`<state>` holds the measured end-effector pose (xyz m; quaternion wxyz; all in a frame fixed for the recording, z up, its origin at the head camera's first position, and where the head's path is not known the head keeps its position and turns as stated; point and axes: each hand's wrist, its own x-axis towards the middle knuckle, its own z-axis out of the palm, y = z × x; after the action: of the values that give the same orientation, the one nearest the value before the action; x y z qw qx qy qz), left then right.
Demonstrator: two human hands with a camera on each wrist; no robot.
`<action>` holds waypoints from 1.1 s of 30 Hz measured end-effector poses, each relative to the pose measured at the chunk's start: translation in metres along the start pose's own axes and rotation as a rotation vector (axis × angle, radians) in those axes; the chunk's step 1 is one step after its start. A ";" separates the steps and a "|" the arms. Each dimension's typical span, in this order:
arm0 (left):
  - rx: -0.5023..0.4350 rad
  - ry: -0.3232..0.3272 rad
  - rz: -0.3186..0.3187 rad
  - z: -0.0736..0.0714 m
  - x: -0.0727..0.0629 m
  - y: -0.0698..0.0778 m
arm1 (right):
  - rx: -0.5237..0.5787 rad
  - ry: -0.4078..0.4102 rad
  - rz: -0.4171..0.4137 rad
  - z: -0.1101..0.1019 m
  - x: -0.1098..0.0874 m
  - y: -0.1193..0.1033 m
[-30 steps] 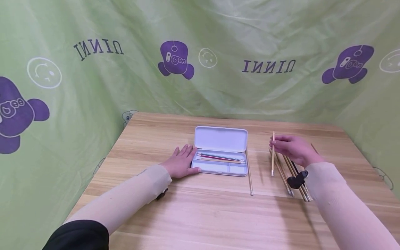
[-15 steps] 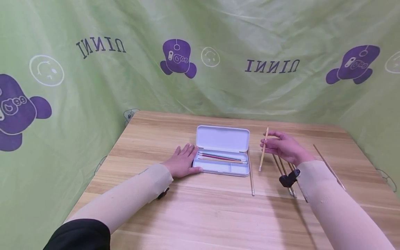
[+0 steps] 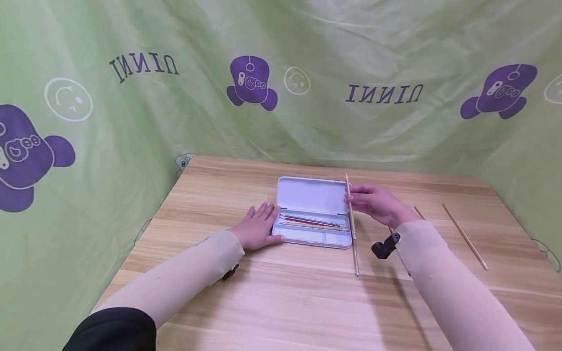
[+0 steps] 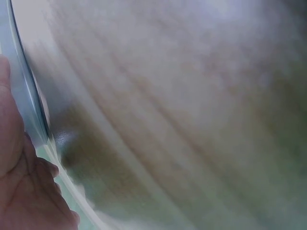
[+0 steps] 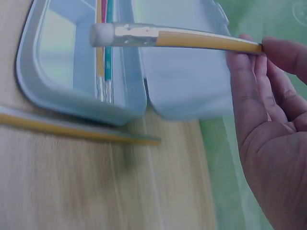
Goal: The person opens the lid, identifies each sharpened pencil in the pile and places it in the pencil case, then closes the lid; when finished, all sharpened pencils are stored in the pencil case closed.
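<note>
A pale blue pencil case [image 3: 303, 235] lies on the table with its lid [image 3: 309, 195] raised. Several pencils [image 5: 108, 62], one red, one green and one yellow, lie in its long rear compartment. My left hand [image 3: 254, 229] rests flat with spread fingers at the case's left end, thumb by the front corner. Between thumb and fingertips, my right hand [image 3: 375, 202] pinches a yellow pencil [image 5: 201, 41], its white eraser end pointing toward me. This pencil is raised over the case's right edge. Another yellow pencil [image 3: 356, 261] lies along that right side on the table.
A loose pencil [image 3: 465, 236] lies farther right on the wooden table [image 3: 285, 302]. More pencils [image 3: 419, 212] are mostly hidden under the right forearm. A green printed curtain [image 3: 307, 131] hangs along the back and sides.
My right hand has carried the pinched pencil leftward from above the loose pencils to the case's right edge. The left hand has stayed in place.
</note>
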<state>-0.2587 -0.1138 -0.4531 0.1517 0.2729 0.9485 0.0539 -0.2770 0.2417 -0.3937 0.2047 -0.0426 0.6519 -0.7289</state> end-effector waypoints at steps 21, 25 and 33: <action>0.090 0.013 0.030 -0.002 0.000 -0.001 | -0.533 -0.225 0.087 0.061 0.049 0.004; 0.082 0.017 0.032 -0.003 -0.002 0.000 | -0.620 -0.258 0.081 0.065 0.053 0.005; 0.079 0.019 0.032 -0.004 -0.003 0.002 | -0.849 -0.274 -0.002 0.070 0.062 0.008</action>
<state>-0.2568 -0.1137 -0.4485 0.1310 0.2930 0.9469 0.0216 -0.3086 0.1544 -0.4038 0.2530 -0.2197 0.8601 -0.3847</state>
